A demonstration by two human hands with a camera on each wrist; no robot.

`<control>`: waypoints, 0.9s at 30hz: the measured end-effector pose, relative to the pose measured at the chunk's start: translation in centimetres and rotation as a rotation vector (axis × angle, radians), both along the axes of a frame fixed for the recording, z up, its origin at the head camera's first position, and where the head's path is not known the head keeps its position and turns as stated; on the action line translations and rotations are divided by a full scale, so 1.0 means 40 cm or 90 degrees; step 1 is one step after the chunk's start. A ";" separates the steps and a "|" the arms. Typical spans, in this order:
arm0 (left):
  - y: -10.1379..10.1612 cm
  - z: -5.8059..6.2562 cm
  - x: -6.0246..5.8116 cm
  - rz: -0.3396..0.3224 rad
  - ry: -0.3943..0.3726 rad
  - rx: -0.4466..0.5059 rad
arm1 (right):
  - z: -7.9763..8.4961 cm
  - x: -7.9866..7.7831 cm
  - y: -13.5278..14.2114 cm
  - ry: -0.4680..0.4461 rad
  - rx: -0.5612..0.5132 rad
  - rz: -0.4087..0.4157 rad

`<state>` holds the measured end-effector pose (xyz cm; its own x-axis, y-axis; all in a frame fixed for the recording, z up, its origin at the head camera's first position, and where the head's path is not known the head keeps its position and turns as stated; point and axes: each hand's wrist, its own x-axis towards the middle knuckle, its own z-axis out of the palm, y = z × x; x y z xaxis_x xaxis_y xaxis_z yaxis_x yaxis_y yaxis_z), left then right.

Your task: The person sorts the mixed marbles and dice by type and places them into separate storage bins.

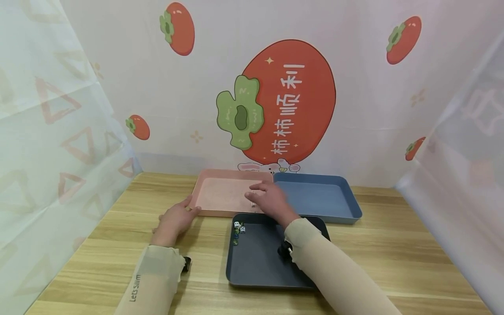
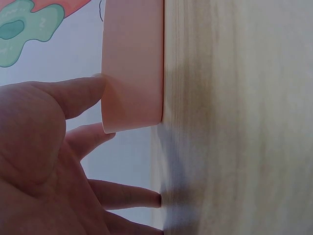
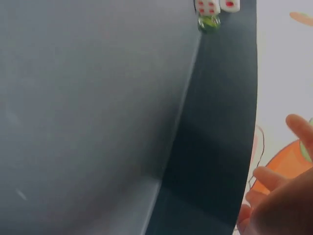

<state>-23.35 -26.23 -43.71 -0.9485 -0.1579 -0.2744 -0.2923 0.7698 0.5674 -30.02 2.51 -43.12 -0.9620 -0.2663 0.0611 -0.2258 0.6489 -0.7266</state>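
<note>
My left hand (image 1: 176, 222) holds the front left corner of the pink tray (image 1: 220, 213); the left wrist view shows the thumb at the rim and the index finger around the corner, other fingertips down on the wood. My right hand (image 1: 271, 201) hovers over the pink tray's right part, its fingers apart and holding nothing that shows. Just below those fingers lies a small white die (image 1: 253, 204) in the pink tray. In the dark tray (image 1: 260, 267), white dice (image 1: 236, 225) and green glass marbles (image 1: 235, 242) cluster at the far left corner.
A blue tray (image 1: 315, 197) stands against the pink one on its right. The dark tray sits in front of both, under my right forearm. Behind the wooden table (image 1: 393, 245) hangs a white cloth (image 1: 366, 109) printed with persimmons.
</note>
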 end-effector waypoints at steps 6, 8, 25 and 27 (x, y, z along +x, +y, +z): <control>0.000 -0.001 -0.001 -0.004 0.003 -0.001 | 0.000 0.038 -0.014 0.024 0.014 0.092; 0.000 0.000 0.000 -0.005 0.003 -0.002 | -0.005 0.047 -0.017 0.044 0.028 0.117; -0.001 0.004 0.003 -0.010 0.005 -0.007 | -0.018 0.072 -0.021 0.053 0.120 0.215; 0.000 0.005 0.003 -0.010 0.007 -0.007 | -0.020 0.071 -0.022 0.049 0.132 0.219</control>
